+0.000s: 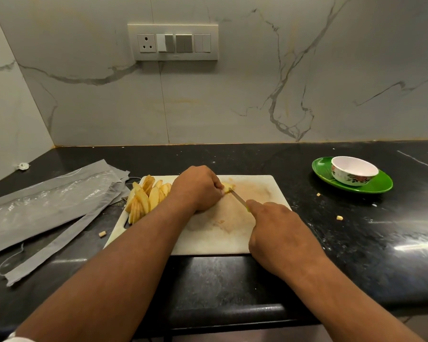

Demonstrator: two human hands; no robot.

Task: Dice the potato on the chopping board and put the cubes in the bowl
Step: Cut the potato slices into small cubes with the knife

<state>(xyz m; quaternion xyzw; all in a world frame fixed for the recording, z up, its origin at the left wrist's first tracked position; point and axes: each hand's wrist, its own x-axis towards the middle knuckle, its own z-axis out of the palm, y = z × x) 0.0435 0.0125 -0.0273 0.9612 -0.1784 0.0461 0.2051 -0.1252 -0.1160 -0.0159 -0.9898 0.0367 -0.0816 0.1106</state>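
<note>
Left hand (195,187) curled over a potato piece (227,186) on the chopping board (220,233), right hand (279,233) gripping the knife (238,199) — blade at the piece, potato slices (146,196) fanned at the board's left, bowl (353,170) — well apart, right.

Chopping board (215,233): on the counter (356,243), centre, near its front edge. Potato slices (146,196): heaped on the board's far-left corner. Potato piece (227,186): on the board's far middle, under the left hand (195,188). Knife (239,199): over the board, tip at the potato piece, handle in the right hand (282,233). Bowl (353,171): on a plate (378,186), right of the board and well apart. Plastic packet (47,201): left of the board. Stray bits (340,217): on the counter either side of the board. Switch panel (172,42): on the wall behind.
</note>
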